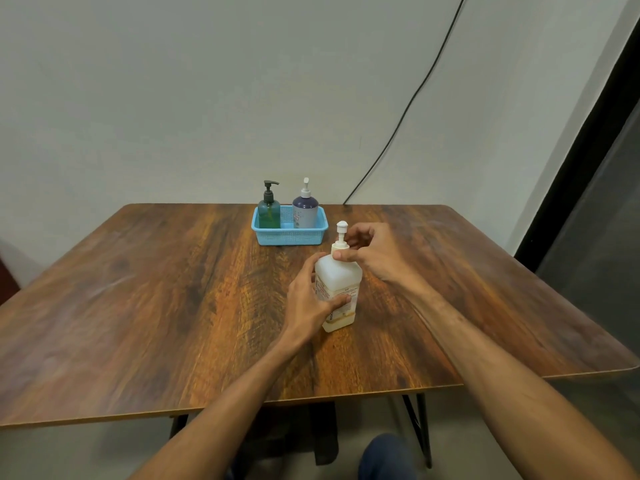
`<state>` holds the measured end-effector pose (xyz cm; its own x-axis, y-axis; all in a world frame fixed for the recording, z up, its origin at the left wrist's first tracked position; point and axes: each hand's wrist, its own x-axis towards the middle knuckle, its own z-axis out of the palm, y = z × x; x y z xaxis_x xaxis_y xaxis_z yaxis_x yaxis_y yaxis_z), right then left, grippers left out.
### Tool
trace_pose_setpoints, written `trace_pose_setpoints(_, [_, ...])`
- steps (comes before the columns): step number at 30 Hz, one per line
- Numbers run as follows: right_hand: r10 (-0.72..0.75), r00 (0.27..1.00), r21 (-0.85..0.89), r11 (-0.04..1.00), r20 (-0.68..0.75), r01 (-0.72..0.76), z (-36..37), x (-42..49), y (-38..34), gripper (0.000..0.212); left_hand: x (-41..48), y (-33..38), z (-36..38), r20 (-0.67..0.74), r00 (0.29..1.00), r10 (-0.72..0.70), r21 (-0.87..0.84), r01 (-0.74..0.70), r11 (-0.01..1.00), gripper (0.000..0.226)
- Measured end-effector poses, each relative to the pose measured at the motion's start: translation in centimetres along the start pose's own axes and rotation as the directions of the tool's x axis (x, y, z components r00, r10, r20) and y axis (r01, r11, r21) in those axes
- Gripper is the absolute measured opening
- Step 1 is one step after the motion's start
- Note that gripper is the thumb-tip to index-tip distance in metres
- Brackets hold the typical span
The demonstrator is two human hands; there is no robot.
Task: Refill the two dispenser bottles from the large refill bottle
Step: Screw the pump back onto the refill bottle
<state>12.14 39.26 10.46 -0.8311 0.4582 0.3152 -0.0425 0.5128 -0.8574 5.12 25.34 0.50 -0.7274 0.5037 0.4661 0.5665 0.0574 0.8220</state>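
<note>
A plain indoor room, home or office unclear: a wood-grain desk (138, 306) on thin black metal legs (420, 427) stands against a pale painted wall (173, 98), a loose black cable (408, 105) trailing down it at one o'clock, a dark door or window frame (588, 161) at two o'clock, and a blue plastic basket (289, 237) at twelve holding a green pump bottle (269, 213) and a purple pump bottle (305, 211)

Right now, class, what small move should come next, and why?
Probably unscrew the pump: the right hand pinches it at the neck, the left hand grips the refill bottle upright on the table, and the pump blocks pouring.
</note>
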Motion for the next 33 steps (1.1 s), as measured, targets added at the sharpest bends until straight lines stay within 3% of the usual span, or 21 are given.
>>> trace_pose_setpoints(13, [-0.005, 0.991, 0.031, 1.000, 0.137, 0.000, -1.2, 0.3, -0.3, 0.038, 0.0, 0.1, -0.1, 0.014, 1.000, -0.005, -0.005, 0.005, 1.000, 0.086])
trace_pose_setpoints(30, [-0.045, 0.997, -0.018, 0.999, 0.060, 0.046, -0.1, -0.3, 0.6, 0.042, -0.1, 0.4, -0.3, 0.019, 1.000, 0.002, -0.033, -0.002, 0.999, 0.083])
trace_pose_setpoints(33, [-0.030, 0.998, -0.007, 0.999, 0.056, 0.031, -0.2, -0.3, 0.6, 0.034, -0.1, 0.5, -0.3, 0.017, 1.000, 0.005, -0.031, -0.005, 1.000, 0.083])
